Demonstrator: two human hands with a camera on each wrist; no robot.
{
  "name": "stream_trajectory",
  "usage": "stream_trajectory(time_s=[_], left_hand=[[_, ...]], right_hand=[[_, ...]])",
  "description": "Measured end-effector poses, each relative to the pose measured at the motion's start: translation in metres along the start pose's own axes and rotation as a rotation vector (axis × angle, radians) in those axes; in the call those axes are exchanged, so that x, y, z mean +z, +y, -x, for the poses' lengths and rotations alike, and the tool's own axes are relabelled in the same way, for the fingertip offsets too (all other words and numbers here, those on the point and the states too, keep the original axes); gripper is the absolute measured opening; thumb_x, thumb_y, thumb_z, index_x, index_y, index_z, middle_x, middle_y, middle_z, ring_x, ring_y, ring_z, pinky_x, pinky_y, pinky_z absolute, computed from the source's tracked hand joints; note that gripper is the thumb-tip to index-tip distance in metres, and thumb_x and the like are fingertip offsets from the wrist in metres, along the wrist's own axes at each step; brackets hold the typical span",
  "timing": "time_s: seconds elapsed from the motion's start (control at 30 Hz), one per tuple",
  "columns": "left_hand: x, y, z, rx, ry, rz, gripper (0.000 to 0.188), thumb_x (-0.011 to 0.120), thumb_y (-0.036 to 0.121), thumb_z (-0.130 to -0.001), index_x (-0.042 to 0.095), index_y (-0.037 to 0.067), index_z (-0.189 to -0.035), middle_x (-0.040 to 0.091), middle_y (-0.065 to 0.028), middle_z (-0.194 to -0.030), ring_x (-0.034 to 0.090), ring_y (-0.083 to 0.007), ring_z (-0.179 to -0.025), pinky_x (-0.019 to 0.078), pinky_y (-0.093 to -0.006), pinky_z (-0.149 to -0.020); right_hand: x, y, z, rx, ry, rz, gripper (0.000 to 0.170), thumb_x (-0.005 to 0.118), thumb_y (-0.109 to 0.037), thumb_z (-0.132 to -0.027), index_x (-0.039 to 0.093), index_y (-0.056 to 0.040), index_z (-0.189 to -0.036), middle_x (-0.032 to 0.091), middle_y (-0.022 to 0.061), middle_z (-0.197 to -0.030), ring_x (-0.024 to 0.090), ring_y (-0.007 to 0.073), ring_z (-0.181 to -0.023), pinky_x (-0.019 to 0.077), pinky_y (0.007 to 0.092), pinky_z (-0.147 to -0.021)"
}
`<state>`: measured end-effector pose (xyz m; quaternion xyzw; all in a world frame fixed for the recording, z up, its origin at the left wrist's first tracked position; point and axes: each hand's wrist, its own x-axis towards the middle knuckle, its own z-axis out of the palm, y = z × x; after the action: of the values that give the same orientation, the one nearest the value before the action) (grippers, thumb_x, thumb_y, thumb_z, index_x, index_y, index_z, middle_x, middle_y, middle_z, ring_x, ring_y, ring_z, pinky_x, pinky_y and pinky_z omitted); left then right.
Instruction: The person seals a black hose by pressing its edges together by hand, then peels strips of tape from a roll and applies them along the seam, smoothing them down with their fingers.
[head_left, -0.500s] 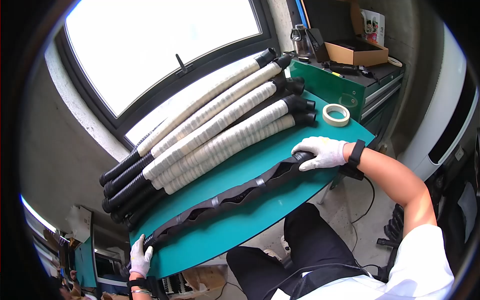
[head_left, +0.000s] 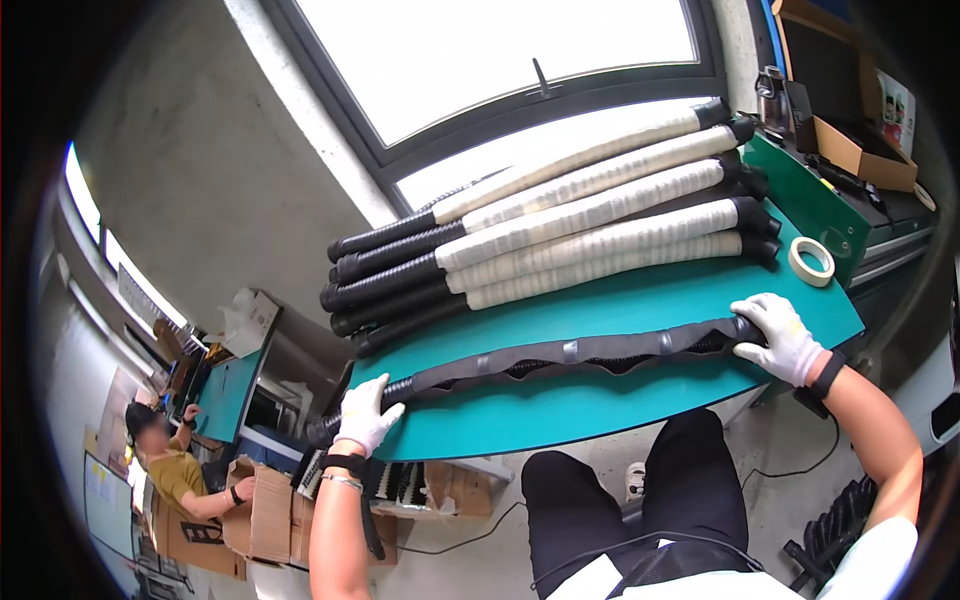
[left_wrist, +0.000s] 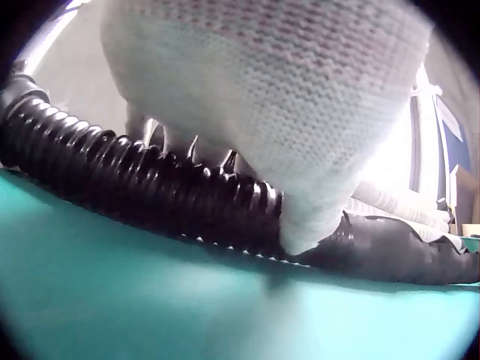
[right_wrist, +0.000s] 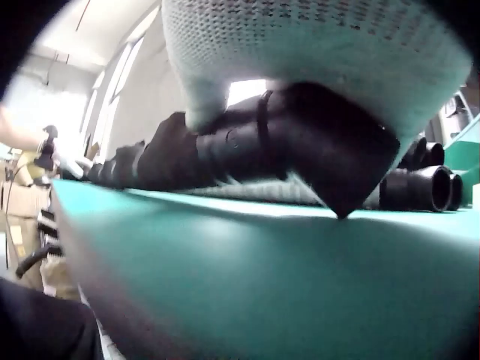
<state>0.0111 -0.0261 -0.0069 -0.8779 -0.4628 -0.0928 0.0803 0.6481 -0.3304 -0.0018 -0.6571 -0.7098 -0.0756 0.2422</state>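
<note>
A long black corrugated hose [left_wrist: 82, 154] lies along the teal table's front. Around its middle sits a dark fabric wrap [head_left: 530, 357], bound by several shiny grey tape bands [head_left: 570, 351], with gaps between them where black ribs show. My gloved left hand [head_left: 365, 415] grips the bare ribbed part near the left end, thumb and fingers straddling it in the left wrist view. The other end has a smooth black angled cuff [right_wrist: 322, 135]. My gloved right hand [head_left: 780, 338] holds that cuff from above, its palm over it in the right wrist view.
Behind lies a stack of black hoses with white wrapping [head_left: 600, 245]. A tape roll [head_left: 811, 262] rests at the right of the teal table [head_left: 560, 425]. A green cabinet [head_left: 800, 200] bears an open cardboard box [head_left: 865, 150]. Another person [head_left: 175, 465] is by cartons at left.
The head view has swung left, so the table and hoses appear farther right and the other person shows more fully. Both hands keep their hold on the hose's ends.
</note>
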Motion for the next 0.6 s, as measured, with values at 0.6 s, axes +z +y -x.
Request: stream_trajectory(time_s=[0.6], left_hand=[[-0.04, 0.114, 0.021, 0.159, 0.318, 0.229, 0.067, 0.081, 0.023, -0.086, 0.057, 0.004, -0.145, 0.059, -0.0206, -0.144, 0.055, -0.0387, -0.133, 0.043, -0.0482, -0.114]], right_hand=[[-0.022, -0.027, 0.018, 0.065, 0.136, 0.058, 0.073, 0.08, -0.034, -0.085, 0.052, -0.0066, -0.147, 0.052, 0.0213, -0.147, 0.046, 0.043, -0.139, 0.0362, 0.0512, -0.118]])
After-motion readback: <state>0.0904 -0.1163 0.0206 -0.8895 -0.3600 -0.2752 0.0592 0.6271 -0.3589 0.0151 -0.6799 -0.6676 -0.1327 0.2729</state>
